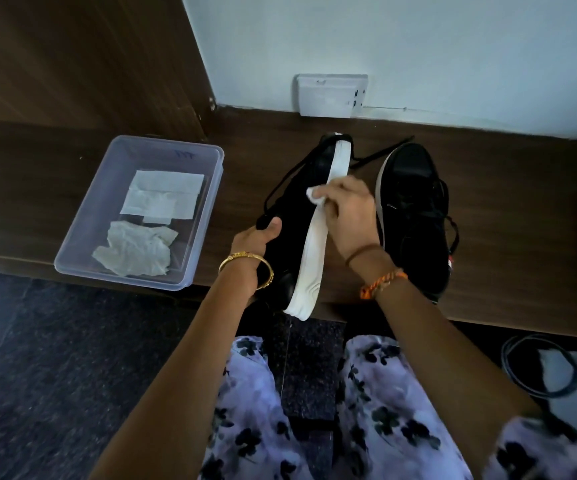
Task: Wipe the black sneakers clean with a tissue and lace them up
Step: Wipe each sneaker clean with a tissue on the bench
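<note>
fingers (328, 195) of right hand (349, 220) pinching tissue (314, 196) on white sole (318, 233) of tipped sneaker (287, 216) at 12 o'clock, left hand (252, 247) gripping upper. could slip off bench edge if pressed hard.

Quick count of what's showing up here: two black sneakers, one tipped on its side (289, 216) and one sitting upright (415, 216) just beside it on the wooden ledge (522, 202). Two hands are showing, left (256, 251) and right (349, 216). One clear plastic bin (83, 244) is sitting there, holding what's looking like two flat folded tissues (162, 195) plus one crumpled tissue (134, 251). One more tissue (316, 195) is sitting under the right hand. One wall socket (332, 95), one dark cable (539, 372).
</note>
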Action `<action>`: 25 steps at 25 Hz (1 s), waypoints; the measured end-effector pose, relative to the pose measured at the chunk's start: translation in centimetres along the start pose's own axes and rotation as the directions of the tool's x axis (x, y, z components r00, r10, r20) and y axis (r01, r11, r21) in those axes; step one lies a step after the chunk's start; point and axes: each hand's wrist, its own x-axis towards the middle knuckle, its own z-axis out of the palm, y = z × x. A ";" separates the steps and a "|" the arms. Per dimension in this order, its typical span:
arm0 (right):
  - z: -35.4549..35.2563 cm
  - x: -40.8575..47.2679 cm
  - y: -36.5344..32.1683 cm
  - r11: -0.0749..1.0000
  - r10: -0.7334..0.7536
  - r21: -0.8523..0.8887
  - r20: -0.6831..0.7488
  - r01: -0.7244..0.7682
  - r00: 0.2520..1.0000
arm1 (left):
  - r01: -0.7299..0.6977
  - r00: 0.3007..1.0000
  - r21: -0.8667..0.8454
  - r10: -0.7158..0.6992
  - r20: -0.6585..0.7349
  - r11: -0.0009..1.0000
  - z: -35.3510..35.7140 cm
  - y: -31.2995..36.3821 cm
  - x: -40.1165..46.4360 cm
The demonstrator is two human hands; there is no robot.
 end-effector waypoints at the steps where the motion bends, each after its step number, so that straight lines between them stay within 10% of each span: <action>1: -0.1 0.6 0.2 0.999 0.036 -0.008 -0.010 -0.036 0.999 | -0.007 1.000 0.007 0.008 -0.005 1.000 0.1 0.2 -0.1; 11: -0.3 -9.8 -1.2 0.982 -0.169 0.106 0.145 0.154 0.975 | -0.087 0.993 0.066 0.092 -0.080 0.994 0.8 -0.8 0.1; 18: 0.7 -5.1 -1.2 0.983 0.069 0.170 -0.033 -0.062 0.997 | 0.036 0.999 0.001 -0.036 -0.030 0.999 0.0 -1.4 0.7; 25: 1.5 -10.3 -2.6 0.962 -0.227 0.181 0.103 0.206 0.968 | 0.095 0.995 -0.060 -0.093 0.029 0.994 -0.1 -1.5 0.8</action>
